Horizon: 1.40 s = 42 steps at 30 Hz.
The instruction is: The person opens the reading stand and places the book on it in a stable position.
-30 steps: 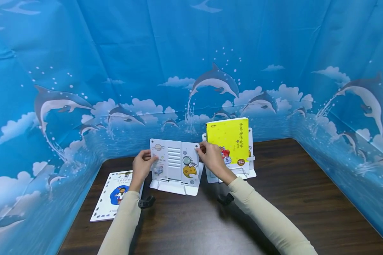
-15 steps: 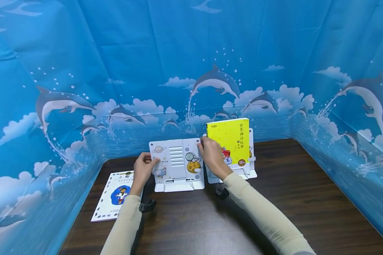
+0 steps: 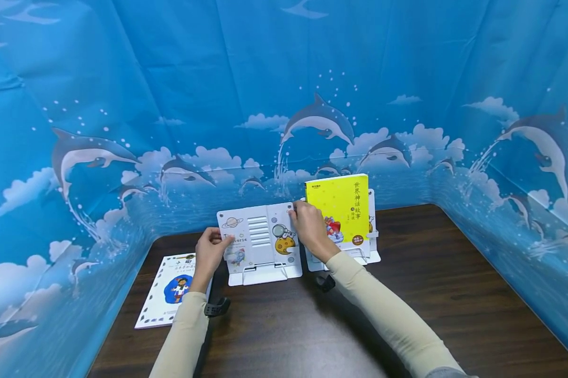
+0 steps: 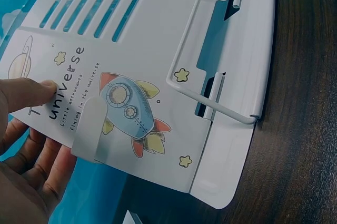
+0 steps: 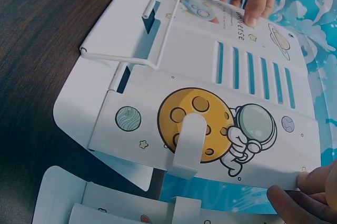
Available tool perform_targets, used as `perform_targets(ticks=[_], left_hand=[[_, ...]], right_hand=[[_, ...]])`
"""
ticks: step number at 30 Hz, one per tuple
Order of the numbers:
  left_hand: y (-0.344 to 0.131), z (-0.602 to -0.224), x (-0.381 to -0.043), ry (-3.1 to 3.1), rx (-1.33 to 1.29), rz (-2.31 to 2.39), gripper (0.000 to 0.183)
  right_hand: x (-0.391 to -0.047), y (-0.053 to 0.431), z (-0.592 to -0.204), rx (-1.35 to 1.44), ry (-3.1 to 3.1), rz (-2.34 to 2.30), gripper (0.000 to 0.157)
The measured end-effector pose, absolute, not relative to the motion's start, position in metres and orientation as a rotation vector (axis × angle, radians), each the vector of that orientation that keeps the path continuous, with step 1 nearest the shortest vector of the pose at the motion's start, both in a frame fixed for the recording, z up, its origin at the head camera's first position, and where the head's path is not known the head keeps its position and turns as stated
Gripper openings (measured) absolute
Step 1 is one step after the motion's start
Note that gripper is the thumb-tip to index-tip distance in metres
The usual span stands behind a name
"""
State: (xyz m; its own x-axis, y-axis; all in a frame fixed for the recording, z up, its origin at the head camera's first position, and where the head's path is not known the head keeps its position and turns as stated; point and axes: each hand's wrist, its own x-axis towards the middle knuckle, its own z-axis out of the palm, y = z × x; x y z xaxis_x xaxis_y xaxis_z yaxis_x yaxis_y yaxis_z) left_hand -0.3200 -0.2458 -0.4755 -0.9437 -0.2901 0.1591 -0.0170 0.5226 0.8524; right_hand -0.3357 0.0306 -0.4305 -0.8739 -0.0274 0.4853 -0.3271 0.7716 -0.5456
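Note:
A white book stand (image 3: 262, 256) printed with a moon, an astronaut and a rocket stands upright at mid-table in the head view. My left hand (image 3: 210, 257) grips its left edge; in the left wrist view the thumb (image 4: 46, 91) lies on the front, with the other fingers behind the panel. My right hand (image 3: 311, 227) pinches the upper right corner, as the right wrist view also shows. The stand's wire holder (image 4: 181, 45) sits over the lower front, above the white base lip (image 4: 247, 76). No book rests on this stand.
Close on the right, a yellow book (image 3: 328, 202) leans on a second white stand (image 3: 374, 256). A white book with a blue picture (image 3: 158, 294) lies flat at the left, partly under my left forearm. A blue dolphin curtain (image 3: 246, 79) surrounds the dark wooden table (image 3: 435, 283).
The stand has turned so that its front faces me more squarely, its base swinging slightly right and nearer the second stand. Both hands keep hold of it. The books have not moved.

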Motion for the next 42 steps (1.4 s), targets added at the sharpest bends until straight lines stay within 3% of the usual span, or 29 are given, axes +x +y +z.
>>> perform_targets(ticks=[42], left_hand=[[-0.257,-0.481,-0.315,-2.437,0.219,-1.456,0.039]], right_hand=[[-0.332,0.03,-0.424,0.26,-2.504,0.851,0.039]])
